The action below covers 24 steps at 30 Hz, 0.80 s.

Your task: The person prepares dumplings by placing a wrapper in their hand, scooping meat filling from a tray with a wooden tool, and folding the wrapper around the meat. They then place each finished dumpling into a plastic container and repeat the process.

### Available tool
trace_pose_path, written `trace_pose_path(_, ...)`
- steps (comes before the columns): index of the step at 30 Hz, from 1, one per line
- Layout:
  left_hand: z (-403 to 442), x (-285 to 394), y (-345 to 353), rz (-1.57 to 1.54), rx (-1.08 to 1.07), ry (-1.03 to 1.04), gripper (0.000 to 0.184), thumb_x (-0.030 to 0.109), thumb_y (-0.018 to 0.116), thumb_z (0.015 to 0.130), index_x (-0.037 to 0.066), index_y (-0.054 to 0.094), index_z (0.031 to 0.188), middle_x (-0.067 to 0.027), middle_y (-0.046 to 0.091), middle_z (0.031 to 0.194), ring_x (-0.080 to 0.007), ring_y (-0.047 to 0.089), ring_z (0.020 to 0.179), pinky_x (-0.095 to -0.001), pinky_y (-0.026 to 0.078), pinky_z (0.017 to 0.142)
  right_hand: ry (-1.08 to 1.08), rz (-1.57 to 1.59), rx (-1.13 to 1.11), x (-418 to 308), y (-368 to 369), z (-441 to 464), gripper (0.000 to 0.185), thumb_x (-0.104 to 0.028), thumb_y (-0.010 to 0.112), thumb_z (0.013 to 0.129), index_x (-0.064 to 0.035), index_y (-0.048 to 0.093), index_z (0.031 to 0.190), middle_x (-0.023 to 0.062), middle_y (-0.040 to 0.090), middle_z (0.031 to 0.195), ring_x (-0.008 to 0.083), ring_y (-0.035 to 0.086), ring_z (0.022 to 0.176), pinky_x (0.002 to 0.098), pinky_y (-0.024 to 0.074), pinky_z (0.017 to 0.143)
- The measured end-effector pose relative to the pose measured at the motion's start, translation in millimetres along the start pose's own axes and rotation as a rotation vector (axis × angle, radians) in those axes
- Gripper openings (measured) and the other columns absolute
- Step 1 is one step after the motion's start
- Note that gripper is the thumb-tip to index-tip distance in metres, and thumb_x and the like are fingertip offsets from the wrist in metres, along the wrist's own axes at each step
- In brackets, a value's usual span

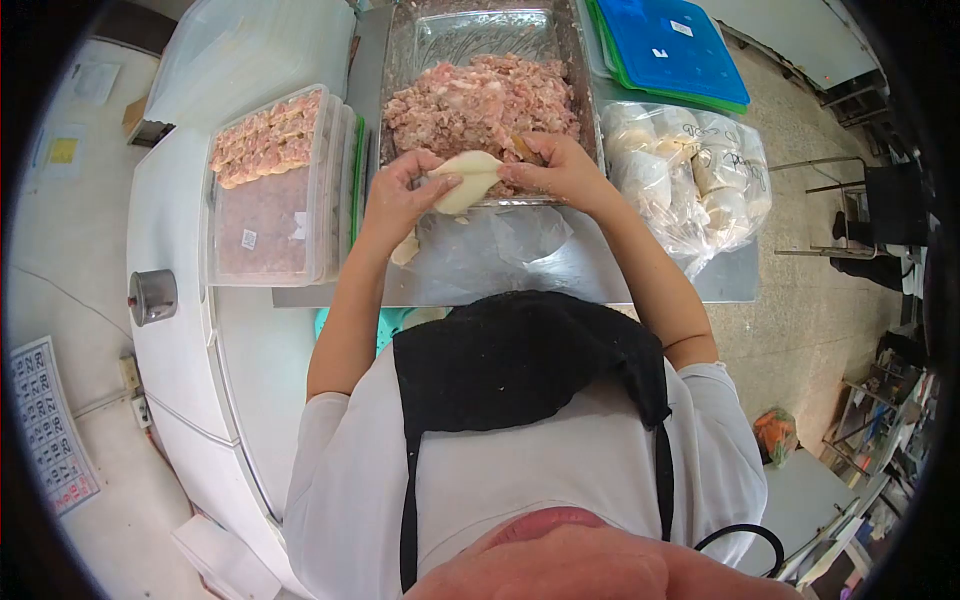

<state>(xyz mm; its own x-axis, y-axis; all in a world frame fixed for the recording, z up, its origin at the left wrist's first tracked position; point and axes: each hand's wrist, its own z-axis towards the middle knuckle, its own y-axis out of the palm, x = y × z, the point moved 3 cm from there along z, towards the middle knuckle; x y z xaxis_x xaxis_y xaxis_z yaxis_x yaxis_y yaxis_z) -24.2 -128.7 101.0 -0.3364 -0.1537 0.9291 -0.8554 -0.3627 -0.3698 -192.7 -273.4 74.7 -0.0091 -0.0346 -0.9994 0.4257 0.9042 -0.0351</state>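
A pale round dough wrapper is held up between my two hands, over the near edge of a metal tray. My left hand pinches its left side with thumb and fingers. At its right edge, my right hand is closed, with the thumb against the dough. A brownish, flat-looking piece shows by the right fingers; I cannot make out what it is. Just behind the hands, pink minced meat is heaped in the tray. Clear plastic film lies in front of it, with a small pale dough piece near my left wrist.
To the left stand clear plastic boxes holding rows of pinkish filled pieces. Bagged dough wrappers lie on the right, with blue-lidded containers behind. A metal cup is at far left. The metal table's edge runs before me.
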Motion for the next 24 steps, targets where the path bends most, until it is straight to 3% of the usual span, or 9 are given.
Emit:
trace_pose_path(5,5,4,3,-0.121,0.095,0.293,0.015,0.005,0.069,0.081,0.004,0.057,0.091,-0.0024,0.060,0.089,-0.0071,0.055,0.084,-0.0245,0.046,0.070,-0.022,-0.180,0.077,-5,-10,0,0.029,-0.030,0.066,0.086,-0.0009,0.064,0.089,-0.0010,0.057,0.072,0.0070,0.049,0.068,0.0258,0.0408,0.060)
trace_pose_path(9,26,-1,5,-0.024,0.156,0.226,0.022,0.006,0.062,0.085,0.003,0.056,0.106,-0.0081,0.059,0.103,-0.0114,0.057,0.092,-0.0256,0.048,0.074,0.020,-0.065,0.163,-20,-9,0,0.029,-0.031,0.058,0.092,-0.0029,0.062,0.090,-0.0051,0.052,0.071,0.0049,0.045,0.065,0.0221,0.0375,0.059)
trace_pose_path(11,37,0,16,-0.859,0.288,-0.071,0.033,0.013,0.054,0.091,0.000,0.049,0.121,-0.0139,0.057,0.114,-0.0204,0.058,0.100,-0.0298,0.049,0.082,0.039,-0.076,0.248,-22,-6,2,0.033,-0.033,0.051,0.096,-0.0023,0.064,0.095,-0.0047,0.050,0.070,0.0062,0.043,0.063,0.0228,0.0369,0.057)
trace_pose_path(12,43,-4,17,-0.862,0.288,-0.070,0.033,0.013,0.054,0.091,0.000,0.049,0.121,-0.0139,0.057,0.114,-0.0204,0.058,0.100,-0.0298,0.049,0.082,0.039,-0.078,0.248,-19,-2,5,0.033,-0.033,0.051,0.096,-0.0023,0.064,0.095,-0.0047,0.050,0.070,0.0062,0.043,0.063,0.0228,0.0369,0.057)
trace_pose_path(14,52,-14,25,-1.403,0.198,-0.177,0.051,0.032,0.045,0.096,-0.004,0.040,0.131,-0.0192,0.054,0.120,-0.0306,0.056,0.105,-0.0400,0.047,0.092,-0.045,-0.348,0.252,-7,3,12,0.031,-0.028,0.051,0.096,-0.0005,0.063,0.102,0.0002,0.057,0.073,0.0119,0.052,0.064,0.0269,0.0423,0.059)
trace_pose_path(15,51,-7,21,-1.404,0.192,-0.176,0.051,0.032,0.045,0.096,-0.004,0.040,0.131,-0.0192,0.054,0.120,-0.0306,0.056,0.105,-0.0400,0.047,0.092,-0.045,-0.350,0.256,6,3,16,0.031,-0.028,0.051,0.096,-0.0005,0.063,0.102,0.0002,0.057,0.073,0.0119,0.052,0.064,0.0269,0.0423,0.059)
trace_pose_path(17,45,13,15,-1.551,0.094,-0.182,0.068,0.051,0.036,0.095,-0.007,0.038,0.131,-0.0205,0.050,0.126,-0.0348,0.051,0.113,-0.0492,0.038,0.101,-0.425,-0.715,0.307,16,4,15,0.030,-0.027,0.052,0.095,-0.0017,0.062,0.108,0.0097,0.064,0.084,0.0253,0.062,0.071,0.0347,0.0487,0.066)
trace_pose_path(20,56,-23,12,-1.494,0.244,-0.239,0.077,0.060,0.031,0.093,-0.005,0.036,0.134,-0.0202,0.045,0.132,-0.0361,0.043,0.123,-0.0545,0.029,0.106,-0.102,-1.153,0.123,-23,-10,0,0.029,-0.026,0.054,0.092,-0.0044,0.062,0.109,0.0154,0.064,0.095,0.0366,0.062,0.082,0.0417,0.0507,0.073)
trace_pose_path(24,60,-24,15,-1.513,0.224,-0.226,0.079,0.062,0.032,0.092,-0.003,0.035,0.135,-0.0188,0.041,0.136,-0.0367,0.038,0.128,-0.0564,0.025,0.108,-0.202,-1.094,0.220,-45,-4,-7,0.028,-0.026,0.054,0.092,-0.0074,0.061,0.111,0.0159,0.063,0.092,0.0370,0.061,0.082,0.0435,0.0508,0.070)
